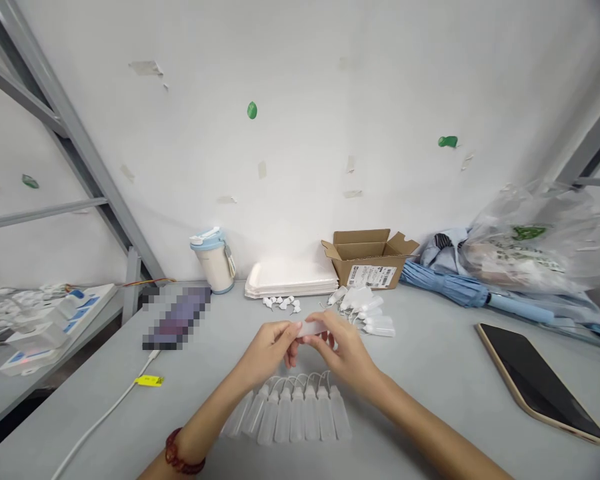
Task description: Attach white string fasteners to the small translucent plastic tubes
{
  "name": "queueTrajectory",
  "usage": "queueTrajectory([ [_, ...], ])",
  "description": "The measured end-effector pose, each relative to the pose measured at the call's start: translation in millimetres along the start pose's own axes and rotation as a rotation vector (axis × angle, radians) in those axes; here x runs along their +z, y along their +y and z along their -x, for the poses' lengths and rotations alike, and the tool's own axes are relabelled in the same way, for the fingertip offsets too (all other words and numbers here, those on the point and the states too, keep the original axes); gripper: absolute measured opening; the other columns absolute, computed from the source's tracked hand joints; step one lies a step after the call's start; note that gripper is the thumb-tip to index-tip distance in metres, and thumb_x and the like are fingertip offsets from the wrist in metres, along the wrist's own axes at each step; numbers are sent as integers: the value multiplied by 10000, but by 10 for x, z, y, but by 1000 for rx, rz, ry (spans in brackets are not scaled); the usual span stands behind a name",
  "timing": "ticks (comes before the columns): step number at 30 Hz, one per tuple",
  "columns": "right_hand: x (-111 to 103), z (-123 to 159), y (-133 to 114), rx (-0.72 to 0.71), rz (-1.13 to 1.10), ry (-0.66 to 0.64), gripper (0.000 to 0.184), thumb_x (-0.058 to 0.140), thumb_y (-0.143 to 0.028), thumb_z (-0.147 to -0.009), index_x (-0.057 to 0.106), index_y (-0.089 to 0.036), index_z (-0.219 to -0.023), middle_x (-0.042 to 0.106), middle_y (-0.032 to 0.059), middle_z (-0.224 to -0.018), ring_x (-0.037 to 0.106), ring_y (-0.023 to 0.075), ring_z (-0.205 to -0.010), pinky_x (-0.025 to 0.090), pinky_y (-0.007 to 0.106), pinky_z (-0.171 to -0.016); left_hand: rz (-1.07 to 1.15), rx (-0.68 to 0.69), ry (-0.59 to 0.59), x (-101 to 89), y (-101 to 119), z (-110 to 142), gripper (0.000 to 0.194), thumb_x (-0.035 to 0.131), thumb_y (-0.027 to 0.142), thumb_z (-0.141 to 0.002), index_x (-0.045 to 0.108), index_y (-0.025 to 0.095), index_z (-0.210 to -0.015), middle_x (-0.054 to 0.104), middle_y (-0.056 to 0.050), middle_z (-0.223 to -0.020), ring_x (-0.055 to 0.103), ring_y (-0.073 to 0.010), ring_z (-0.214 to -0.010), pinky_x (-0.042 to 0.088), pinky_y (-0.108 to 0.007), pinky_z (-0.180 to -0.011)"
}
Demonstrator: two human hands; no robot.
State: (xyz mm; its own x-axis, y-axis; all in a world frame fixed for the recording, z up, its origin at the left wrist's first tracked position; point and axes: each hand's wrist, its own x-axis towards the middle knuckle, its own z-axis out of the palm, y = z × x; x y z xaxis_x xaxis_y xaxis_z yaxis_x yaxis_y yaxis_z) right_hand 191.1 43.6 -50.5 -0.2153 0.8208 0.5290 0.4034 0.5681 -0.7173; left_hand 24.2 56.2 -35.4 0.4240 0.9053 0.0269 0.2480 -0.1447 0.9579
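Over the middle of the table, my left hand [275, 343] and my right hand [343, 340] are both closed on one small translucent squeeze bottle [311, 328]. It lies roughly sideways between my fingers, which hide its ends. Below my hands, several similar bottles [297, 417] lie side by side in a row, their thin curved tubes [300, 380] pointing away from me. Beyond my right hand is a loose pile of bottles [363, 303]. Small white caps [283, 304] are scattered past my left hand.
Along the wall stand a tumbler [213, 260], a stack of white envelopes [293, 279] and an open cardboard box [373, 263]. A blue umbrella [450, 285] and plastic bag [535, 240] lie at right, near a phone [540, 383]. A cable [103, 417] crosses the left side.
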Motion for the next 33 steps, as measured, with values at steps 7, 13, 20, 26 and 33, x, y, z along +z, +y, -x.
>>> queueTrajectory([
  [7, 19, 51, -4, 31, -46, 7, 205, 462, -309, -872, 599, -164, -913, 556, 6, -630, 470, 122, -545, 381, 241, -536, -40, 52, 34, 31, 2, 18, 398, 431, 443, -855, 471, 159, -579, 492, 27, -499, 492, -108, -479, 407, -227, -534],
  [13, 79, -12, 42, 479, -576, -74, 363, 483, -512, -796, 465, -186, -639, 285, -85, -499, 246, 64, -395, 270, 209, -383, -319, 163, 140, 73, -22, 45, 275, 462, 358, -855, 582, 155, -714, 544, 17, -560, 508, -121, -533, 377, -228, -542],
  [20, 80, 32, 64, 219, -174, -23, 246, 460, -367, -862, 601, -165, -857, 515, -17, -592, 456, 115, -524, 368, 233, -502, -42, 23, -12, -3, -34, 5, 345, 465, 436, -840, 577, 140, -704, 566, 0, -619, 554, -126, -554, 446, -239, -562],
  [26, 77, 71, -10, -101, 23, 5, 211, 426, -222, -893, 600, -205, -1010, 617, 56, -800, 562, 166, -723, 446, 283, -647, 132, -90, -109, -64, -4, 6, 450, 412, 520, -844, 534, 130, -656, 494, 17, -534, 501, -108, -448, 415, -239, -477],
  [33, 97, 83, -40, 96, -55, 18, 218, 472, -298, -870, 656, -206, -939, 602, 22, -695, 499, 141, -589, 394, 258, -564, -24, -17, -23, -55, 4, 37, 443, 396, 475, -857, 502, 150, -575, 467, 26, -484, 442, -95, -439, 366, -223, -482],
])
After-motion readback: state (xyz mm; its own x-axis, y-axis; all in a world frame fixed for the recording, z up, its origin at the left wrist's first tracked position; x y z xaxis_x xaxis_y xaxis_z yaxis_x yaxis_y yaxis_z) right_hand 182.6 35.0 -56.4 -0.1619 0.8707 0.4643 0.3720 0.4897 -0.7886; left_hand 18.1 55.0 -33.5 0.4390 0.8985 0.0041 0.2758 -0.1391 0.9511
